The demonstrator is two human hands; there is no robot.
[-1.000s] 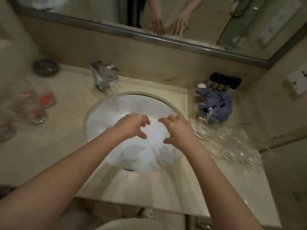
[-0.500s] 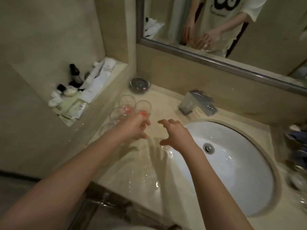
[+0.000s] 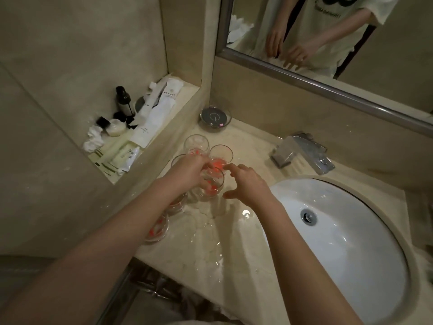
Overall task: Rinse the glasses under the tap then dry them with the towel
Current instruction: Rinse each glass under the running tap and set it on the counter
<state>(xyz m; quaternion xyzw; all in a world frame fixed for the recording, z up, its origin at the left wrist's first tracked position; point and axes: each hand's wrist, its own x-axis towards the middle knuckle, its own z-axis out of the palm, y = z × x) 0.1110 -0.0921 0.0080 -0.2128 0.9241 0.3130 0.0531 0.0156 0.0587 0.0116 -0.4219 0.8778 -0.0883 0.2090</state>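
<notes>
Several clear glasses with red residue stand in a cluster on the wet counter left of the sink. My left hand (image 3: 191, 170) reaches over the cluster and closes its fingers on the rim of the nearest glass (image 3: 212, 186). Two more glasses (image 3: 196, 143) (image 3: 221, 154) stand behind it, and another glass (image 3: 157, 228) is partly hidden under my left forearm. My right hand (image 3: 247, 185) hovers just right of the gripped glass, fingers spread, holding nothing. The tap (image 3: 302, 152) sits at the back of the white sink (image 3: 363, 266). No towel is in view.
A glass dish (image 3: 215, 117) sits in the back corner. A recessed shelf (image 3: 140, 127) on the left holds toiletries, a dark bottle and tissues. The mirror (image 3: 328, 38) above reflects a person in a pale shirt. Water is spilled on the counter (image 3: 210, 249).
My view has swung from the sink and right side to the left side of the counter. Both hands moved to the glass cluster; my left hand has taken hold of a glass.
</notes>
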